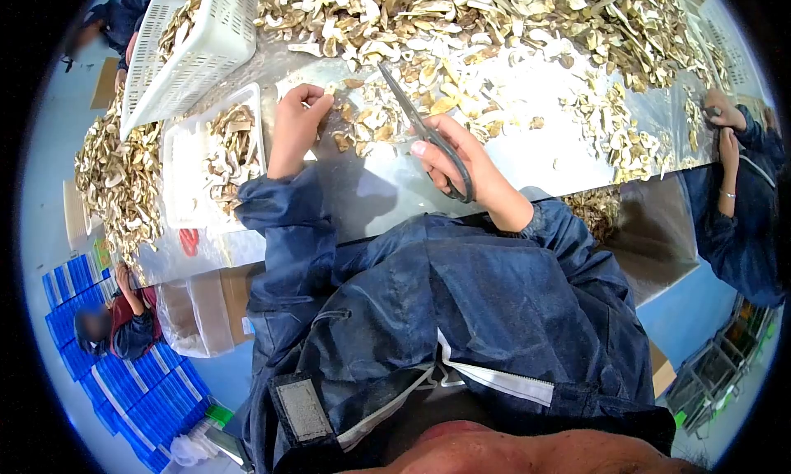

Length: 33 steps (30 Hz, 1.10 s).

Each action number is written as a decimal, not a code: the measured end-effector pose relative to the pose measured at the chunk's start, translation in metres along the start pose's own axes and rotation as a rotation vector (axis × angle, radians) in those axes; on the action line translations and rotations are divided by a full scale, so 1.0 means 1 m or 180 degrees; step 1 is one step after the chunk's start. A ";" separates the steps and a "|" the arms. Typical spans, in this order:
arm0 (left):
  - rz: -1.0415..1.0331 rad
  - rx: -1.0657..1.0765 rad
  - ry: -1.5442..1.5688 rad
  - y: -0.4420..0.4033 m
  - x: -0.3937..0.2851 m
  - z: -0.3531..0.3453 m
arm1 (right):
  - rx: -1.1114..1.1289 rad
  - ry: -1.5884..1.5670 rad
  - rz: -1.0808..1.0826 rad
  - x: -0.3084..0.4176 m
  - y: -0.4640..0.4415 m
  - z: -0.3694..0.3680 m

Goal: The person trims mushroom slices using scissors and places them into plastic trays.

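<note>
My right hand [457, 149] is closed around the black handles of a pair of scissors [402, 97]. Their dark blades point up and to the left over the table, and look nearly closed. To the left, my left hand [298, 128] pinches a small pale piece, apparently a dried mushroom slice [331, 88], between thumb and forefinger. Loose dried mushroom slices [375, 120] lie on the metal table between the two hands. Beyond them, a large heap of mushroom slices [494, 21] spreads across the far side.
A white tray [173, 177] partly filled with slices stands left of my left hand, with a white perforated basket [227, 54] behind it. Red handles [189, 242] lie by the tray. Co-workers' hands [723, 116] are at the right, others at the left. Open cartons [651, 235] stand below the table edge.
</note>
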<state>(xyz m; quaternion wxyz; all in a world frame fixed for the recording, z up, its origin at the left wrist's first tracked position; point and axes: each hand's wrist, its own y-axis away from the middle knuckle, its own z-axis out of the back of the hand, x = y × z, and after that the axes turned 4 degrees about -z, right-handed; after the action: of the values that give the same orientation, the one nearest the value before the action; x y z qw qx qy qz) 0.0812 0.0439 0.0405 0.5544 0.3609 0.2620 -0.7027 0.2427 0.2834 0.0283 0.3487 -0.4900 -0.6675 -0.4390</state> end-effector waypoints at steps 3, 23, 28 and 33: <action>0.0481 0.0132 0.0999 0.016 -0.022 0.004 | -0.0039 0.0213 0.0125 0.000 0.002 -0.002; 0.0315 0.0101 0.4171 0.017 -0.024 0.001 | -0.0274 -0.0191 -0.0196 0.012 0.004 0.005; 0.0115 0.0047 0.1651 -0.020 -0.015 -0.008 | -0.0230 -0.0221 -0.0136 0.012 0.005 0.006; -0.1070 0.0032 -0.0934 -0.023 -0.013 -0.027 | -0.0170 -0.0281 -0.0109 0.009 0.004 0.008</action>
<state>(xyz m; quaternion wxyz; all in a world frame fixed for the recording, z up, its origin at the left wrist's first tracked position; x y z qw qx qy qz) 0.0665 0.0782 0.0336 0.4598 0.2088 0.2314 -0.8315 0.2441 0.2949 0.0347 0.2980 -0.5066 -0.6786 -0.4406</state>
